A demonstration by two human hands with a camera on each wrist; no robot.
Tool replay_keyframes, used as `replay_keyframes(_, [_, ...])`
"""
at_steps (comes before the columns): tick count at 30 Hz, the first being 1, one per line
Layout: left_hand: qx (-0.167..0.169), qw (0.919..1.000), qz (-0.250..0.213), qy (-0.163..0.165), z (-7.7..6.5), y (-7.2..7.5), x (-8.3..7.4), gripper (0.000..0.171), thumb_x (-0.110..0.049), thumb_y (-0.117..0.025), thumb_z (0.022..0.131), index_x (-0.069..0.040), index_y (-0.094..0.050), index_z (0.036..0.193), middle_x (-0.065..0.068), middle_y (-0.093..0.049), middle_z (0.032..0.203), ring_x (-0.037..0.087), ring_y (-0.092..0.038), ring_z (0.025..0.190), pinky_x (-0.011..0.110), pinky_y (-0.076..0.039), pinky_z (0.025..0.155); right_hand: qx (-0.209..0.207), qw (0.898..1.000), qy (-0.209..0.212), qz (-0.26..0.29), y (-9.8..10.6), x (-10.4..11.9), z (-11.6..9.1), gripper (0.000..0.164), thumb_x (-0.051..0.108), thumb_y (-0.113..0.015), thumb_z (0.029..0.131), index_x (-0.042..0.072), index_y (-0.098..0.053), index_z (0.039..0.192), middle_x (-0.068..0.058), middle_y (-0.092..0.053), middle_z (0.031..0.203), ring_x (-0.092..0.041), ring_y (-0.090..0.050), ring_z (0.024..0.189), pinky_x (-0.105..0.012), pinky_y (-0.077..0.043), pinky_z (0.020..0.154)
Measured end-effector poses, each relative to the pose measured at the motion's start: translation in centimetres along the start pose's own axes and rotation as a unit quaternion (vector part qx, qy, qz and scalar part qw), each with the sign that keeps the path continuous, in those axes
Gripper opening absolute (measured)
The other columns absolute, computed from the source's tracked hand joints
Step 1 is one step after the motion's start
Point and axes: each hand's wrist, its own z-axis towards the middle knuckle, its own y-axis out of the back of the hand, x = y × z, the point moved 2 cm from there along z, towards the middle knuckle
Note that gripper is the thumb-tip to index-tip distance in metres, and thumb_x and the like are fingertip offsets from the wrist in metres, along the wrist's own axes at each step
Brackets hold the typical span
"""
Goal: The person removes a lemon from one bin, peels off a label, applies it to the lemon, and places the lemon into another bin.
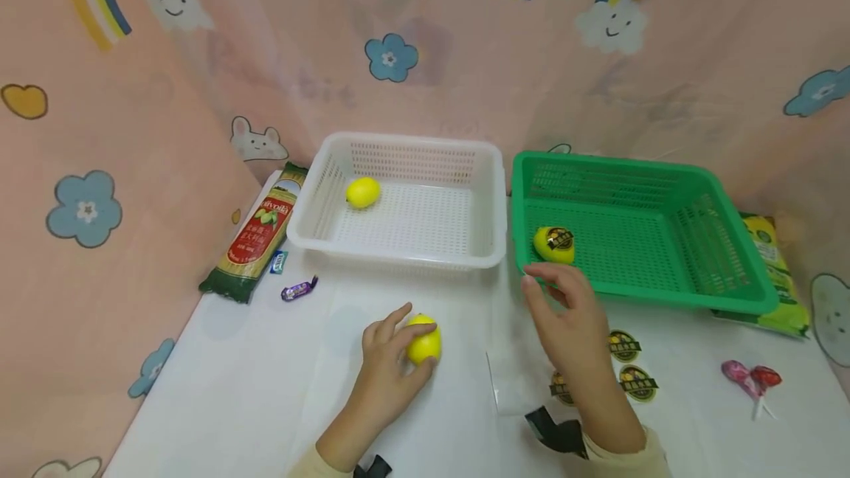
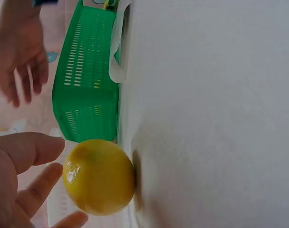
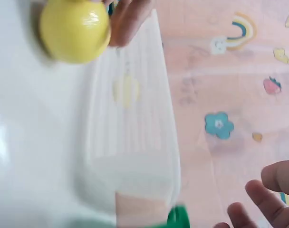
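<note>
On the white table a yellow lemon (image 1: 423, 349) rests just under my left hand (image 1: 392, 360). Thumb and fingers are spread about its top, tips right at the peel in the left wrist view. My right hand (image 1: 571, 316) is raised near the front left corner of the green basket (image 1: 637, 297), its fingers loosely bent with nothing between them. Inside that basket lies another lemon (image 1: 546, 246) bearing a black and gold sticker (image 1: 561, 238). A plain lemon (image 1: 362, 192) sits in the white basket (image 1: 398, 251).
Round black and gold stickers (image 1: 638, 383) on a clear sheet (image 1: 514, 382) lie beneath my right forearm. Lollipops (image 1: 750, 378) are at the right. A pasta packet (image 1: 259, 238), a purple candy (image 1: 299, 289) and a small blue-green packet (image 1: 278, 262) lie left. A green-yellow bag (image 1: 773, 271) stands behind the green basket.
</note>
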Motion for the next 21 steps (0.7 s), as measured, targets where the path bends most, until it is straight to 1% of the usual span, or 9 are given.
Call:
replay_keyframes(3, [-0.031,0.999,-0.001,-0.033,-0.2,-0.2,-1.2,0.039,-0.009,-0.084,0.088,-0.022,-0.077,0.123,0.003,-0.048,0.159,0.033,-0.031,0.141,0.066,-0.041,0.104,0.022,0.997,-0.05,-0.047,2.5,-1.9,-1.9,0.033,0.032,-0.063,0.109,0.01,-0.071,0.132,-0.006,-0.065,0.132,-0.024,-0.057,0.128,-0.036,-0.049,0.105])
replay_keyframes(5, [-0.039,0.997,-0.009,-0.066,-0.3,-0.6,-2.4,0.036,-0.008,-0.085,0.087,-0.021,-0.078,0.12,-0.001,-0.054,0.153,0.029,-0.037,0.14,0.064,-0.039,0.106,0.047,0.991,-0.095,-0.075,3.8,-3.4,-3.0,0.042,0.039,-0.06,0.109,0.01,-0.066,0.139,-0.01,-0.063,0.138,-0.031,-0.056,0.13,-0.045,-0.049,0.107])
replay_keyframes(6, [-0.034,0.9958,-0.011,-0.085,-0.4,-0.9,-3.0,0.034,-0.008,-0.085,0.088,-0.021,-0.079,0.119,-0.002,-0.056,0.15,0.028,-0.04,0.14,0.063,-0.039,0.106,0.06,0.987,-0.119,-0.086,4.3,-4.1,-3.5,0.047,0.043,-0.059,0.109,0.01,-0.064,0.143,-0.012,-0.061,0.141,-0.033,-0.055,0.131,-0.05,-0.048,0.107])
replay_keyframes(8, [0.0,0.993,0.002,-0.118,-0.4,-2.0,-4.3,0.031,-0.011,-0.083,0.09,-0.021,-0.078,0.119,-0.002,-0.06,0.146,0.024,-0.047,0.136,0.059,-0.041,0.106,0.086,0.977,-0.164,-0.106,5.2,-5.5,-4.5,0.056,0.049,-0.056,0.109,0.01,-0.059,0.148,-0.015,-0.057,0.147,-0.037,-0.054,0.133,-0.057,-0.046,0.107])
replay_keyframes(11, [0.089,0.9848,0.033,-0.145,0.0,-4.0,-5.7,0.032,-0.02,-0.081,0.095,-0.023,-0.076,0.126,0.0,-0.06,0.147,0.021,-0.052,0.134,0.052,-0.042,0.11,0.12,0.961,-0.217,-0.119,5.9,-7.4,-5.8,0.066,0.056,-0.056,0.106,0.009,-0.055,0.152,-0.019,-0.051,0.153,-0.039,-0.052,0.134,-0.059,-0.046,0.106])
replay_keyframes(13, [0.15,0.977,0.051,-0.143,0.4,-5.3,-6.3,0.034,-0.026,-0.079,0.097,-0.024,-0.074,0.131,0.001,-0.059,0.15,0.02,-0.052,0.135,0.048,-0.042,0.111,0.133,0.957,-0.223,-0.128,6.0,-8.3,-6.7,0.068,0.057,-0.057,0.106,0.007,-0.055,0.152,-0.022,-0.05,0.153,-0.04,-0.054,0.132,-0.059,-0.048,0.105])
replay_keyframes(15, [0.192,0.9696,0.069,-0.135,0.9,-6.5,-6.6,0.037,-0.029,-0.078,0.098,-0.026,-0.073,0.134,0.001,-0.058,0.151,0.02,-0.051,0.136,0.046,-0.043,0.112,0.138,0.958,-0.21,-0.14,6.0,-9.1,-7.4,0.067,0.054,-0.06,0.105,0.004,-0.057,0.149,-0.023,-0.053,0.15,-0.039,-0.056,0.127,-0.056,-0.051,0.101])
replay_keyframes(18, [0.223,0.957,0.131,-0.131,1.2,-8.0,-6.6,0.044,-0.034,-0.078,0.098,-0.027,-0.07,0.14,0.002,-0.056,0.154,0.022,-0.049,0.139,0.045,-0.044,0.109,0.129,0.963,-0.16,-0.173,5.8,-10.0,-8.3,0.06,0.046,-0.067,0.104,0.0,-0.062,0.143,-0.023,-0.062,0.137,-0.038,-0.062,0.116,-0.052,-0.055,0.092])
replay_keyframes(21, [0.237,0.9373,0.213,-0.141,1.3,-9.4,-6.4,0.054,-0.04,-0.079,0.096,-0.029,-0.065,0.147,0.005,-0.049,0.16,0.026,-0.042,0.145,0.045,-0.042,0.108,0.125,0.962,-0.136,-0.203,5.6,-10.4,-8.9,0.06,0.044,-0.069,0.103,-0.001,-0.064,0.142,-0.024,-0.064,0.131,-0.039,-0.062,0.114,-0.056,-0.054,0.09])
